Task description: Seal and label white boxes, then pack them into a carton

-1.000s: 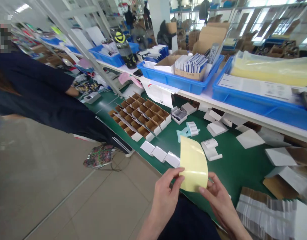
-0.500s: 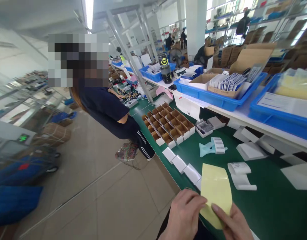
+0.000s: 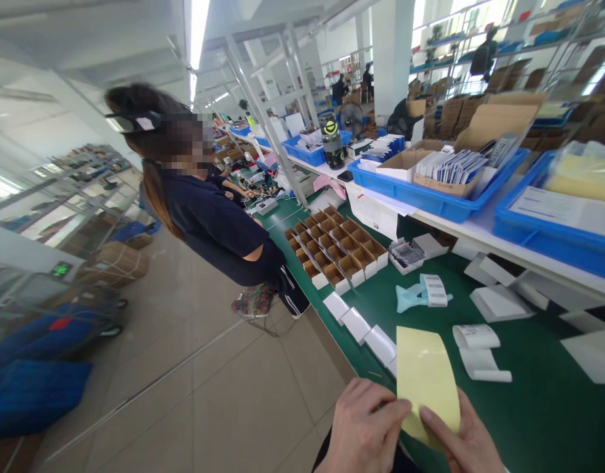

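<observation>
A glossy yellow sheet of paper [image 3: 427, 374], slightly curved, is held up over the near edge of the green table. My left hand [image 3: 365, 424] pinches its lower left edge between thumb and fingers. On the other side, my right hand [image 3: 462, 433] grips the lower right part, its thumb on the front and its fingers mostly hidden behind. Just beyond the sheet, small white boxes [image 3: 356, 325] lie in a row along the table edge. To the right, a curled strip of white labels [image 3: 481, 351] rests on the table, with a light-blue strip bearing a white label [image 3: 433, 291] behind it.
Two divided cardboard trays [image 3: 349, 268] stand farther along the green table [image 3: 543, 420], beside a small box of packed pieces [image 3: 405, 255]. Blue bins [image 3: 450, 209] line the raised shelf. A co-worker [image 3: 208, 190] stands at the table's left side. Folded white boxes [image 3: 502, 303] lie under the shelf.
My view has shifted slightly, so the scene sits a little lower and farther right. Both hands keep their hold on the yellow sheet. The co-worker's head has turned or moved slightly.
</observation>
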The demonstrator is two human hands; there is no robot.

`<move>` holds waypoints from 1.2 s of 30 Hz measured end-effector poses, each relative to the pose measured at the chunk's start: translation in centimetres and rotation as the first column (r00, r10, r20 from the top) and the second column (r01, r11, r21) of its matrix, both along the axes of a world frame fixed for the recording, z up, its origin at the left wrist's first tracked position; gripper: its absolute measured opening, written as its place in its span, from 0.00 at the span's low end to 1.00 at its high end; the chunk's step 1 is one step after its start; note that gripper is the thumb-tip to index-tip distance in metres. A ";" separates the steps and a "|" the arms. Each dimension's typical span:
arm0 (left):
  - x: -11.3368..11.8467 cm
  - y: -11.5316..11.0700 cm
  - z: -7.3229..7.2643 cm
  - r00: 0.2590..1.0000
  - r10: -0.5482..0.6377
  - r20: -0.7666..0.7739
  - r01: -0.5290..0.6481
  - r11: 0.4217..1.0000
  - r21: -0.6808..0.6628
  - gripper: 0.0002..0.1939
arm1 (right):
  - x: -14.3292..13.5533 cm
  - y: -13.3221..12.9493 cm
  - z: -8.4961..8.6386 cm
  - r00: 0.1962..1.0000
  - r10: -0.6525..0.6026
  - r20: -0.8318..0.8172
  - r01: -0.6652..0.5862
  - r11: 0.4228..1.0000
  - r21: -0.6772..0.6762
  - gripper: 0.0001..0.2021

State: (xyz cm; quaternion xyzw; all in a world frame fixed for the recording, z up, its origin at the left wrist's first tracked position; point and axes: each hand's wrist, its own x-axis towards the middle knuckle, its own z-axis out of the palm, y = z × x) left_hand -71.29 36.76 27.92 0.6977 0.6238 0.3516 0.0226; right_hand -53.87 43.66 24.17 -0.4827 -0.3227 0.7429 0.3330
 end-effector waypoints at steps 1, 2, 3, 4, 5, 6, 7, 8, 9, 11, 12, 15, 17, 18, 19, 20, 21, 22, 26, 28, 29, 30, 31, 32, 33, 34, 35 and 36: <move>0.1 -0.1 0.0 1.000 0.006 -0.017 -0.005 1.000 0.004 0.12 | 0.2 0.0 0.1 1.000 -0.009 0.021 0.009 1.000 0.001 0.45; 0.2 -0.1 0.0 0.999 0.019 -0.037 -0.019 1.000 0.011 0.12 | 0.3 0.0 0.1 0.999 -0.020 0.037 0.020 1.000 0.004 0.45; 0.3 -0.1 0.1 0.998 0.036 -0.057 -0.035 0.999 0.021 0.12 | 0.5 0.0 0.1 0.998 -0.032 0.051 0.031 0.999 0.008 0.46; 0.5 -0.1 0.2 0.996 0.049 -0.072 -0.046 0.998 0.038 0.11 | 0.6 0.0 0.1 0.997 -0.038 0.063 0.038 0.999 0.009 0.47; 0.6 -0.1 0.3 0.996 0.049 -0.081 -0.045 0.997 0.055 0.10 | 0.8 0.0 0.0 0.997 -0.045 0.069 0.045 0.999 0.009 0.48; 0.7 -0.1 0.5 0.996 0.036 -0.082 -0.030 0.997 0.071 0.10 | 0.9 -0.1 -0.1 0.997 -0.042 0.066 0.042 0.999 0.005 0.50; 0.8 0.0 0.6 0.997 0.008 -0.079 -0.001 0.997 0.083 0.10 | 0.9 -0.1 -0.3 0.997 -0.040 0.058 0.040 0.999 0.004 0.52; 0.8 0.0 0.7 0.997 -0.029 -0.075 0.036 0.995 0.088 0.10 | 0.9 -0.2 -0.3 0.998 -0.040 0.046 0.040 0.999 0.005 0.54; 0.9 0.0 0.9 0.995 -0.062 -0.073 0.068 0.994 0.085 0.10 | 0.9 -0.4 -0.3 0.998 -0.048 0.032 0.048 0.999 0.007 0.57; 0.9 -0.1 1.1 0.992 -0.101 -0.076 0.106 0.992 0.065 0.10 | 0.7 -0.7 0.2 0.997 -0.077 0.003 0.077 0.997 0.005 0.61; 0.9 -0.2 1.3 0.991 -0.109 -0.080 0.113 0.993 0.047 0.10 | 0.6 -1.0 0.7 0.995 -0.097 -0.010 0.097 0.995 0.003 0.62; 0.7 -0.9 1.9 0.989 -0.121 -0.084 0.120 0.993 -0.024 0.13 | 0.1 -1.7 2.7 0.986 -0.161 -0.044 0.162 0.986 0.024 0.63; 0.6 -1.2 2.2 0.989 -0.130 -0.071 0.127 0.991 -0.041 0.15 | 0.0 -1.9 3.8 0.983 -0.172 -0.069 0.176 0.983 0.053 0.60; 0.6 -1.3 2.2 0.990 -0.130 -0.057 0.128 0.991 -0.031 0.15 | 0.1 -1.9 4.1 0.983 -0.164 -0.084 0.169 0.984 0.060 0.58; 0.5 -1.4 2.2 0.991 -0.128 -0.039 0.127 0.992 -0.014 0.16 | 0.2 -1.9 4.3 0.984 -0.149 -0.096 0.155 0.986 0.062 0.55; 0.5 -1.3 2.0 0.992 -0.125 -0.020 0.125 0.992 0.006 0.16 | 0.3 -1.8 4.4 0.986 -0.131 -0.103 0.137 0.989 0.062 0.50; 0.6 -1.2 1.9 0.992 -0.125 -0.002 0.125 0.992 0.026 0.16 | 0.5 -1.7 4.3 0.988 -0.114 -0.102 0.121 0.991 0.064 0.46; 0.7 -1.1 1.7 0.992 -0.123 0.019 0.122 0.992 0.044 0.17 | 0.7 -1.7 4.2 0.990 -0.104 -0.095 0.110 0.992 0.068 0.41; 1.6 -0.9 1.3 0.984 -0.072 0.165 0.061 0.996 0.070 0.14 | 1.5 -1.8 4.1 0.991 -0.092 -0.093 0.100 0.991 0.089 0.28; 2.1 -0.9 1.3 0.967 -0.018 0.255 0.013 1.000 0.024 0.11 | 1.9 -1.9 4.3 0.990 -0.088 -0.108 0.097 0.992 0.082 0.26; 2.3 -0.9 1.3 0.957 -0.003 0.288 0.004 1.000 -0.002 0.11 | 2.1 -2.0 4.4 0.991 -0.085 -0.101 0.094 0.992 0.088 0.26; 2.4 -1.0 1.2 0.950 0.003 0.312 0.005 1.000 -0.024 0.10 | 2.3 -2.0 4.5 0.994 -0.083 -0.076 0.091 0.990 0.111 0.26; 2.6 -1.0 1.2 0.946 -0.002 0.325 0.016 0.999 -0.039 0.11 | 2.5 -2.0 4.6 0.996 -0.081 -0.035 0.086 0.985 0.152 0.25; 2.7 -1.1 1.2 0.944 -0.013 0.330 0.030 0.998 -0.047 0.11 | 2.8 -2.0 4.7 0.997 -0.079 0.018 0.074 0.976 0.204 0.24; 2.8 -1.1 1.2 0.944 -0.024 0.330 0.043 0.998 -0.053 0.12 | 3.0 -2.0 4.8 0.994 -0.074 0.076 0.052 0.964 0.260 0.23; 2.8 -1.2 1.1 0.945 -0.030 0.326 0.052 0.997 -0.059 0.12 | 3.3 -2.0 4.9 0.989 -0.061 0.134 0.016 0.950 0.312 0.21; 2.8 -1.2 1.1 0.947 -0.031 0.320 0.056 0.996 -0.071 0.12 | 3.6 -2.1 5.0 0.982 -0.036 0.185 -0.032 0.936 0.350 0.20; 2.8 -1.2 1.2 0.948 -0.031 0.315 0.061 0.994 -0.086 0.12 | 3.8 -2.1 5.1 0.974 0.007 0.228 -0.094 0.923 0.372 0.20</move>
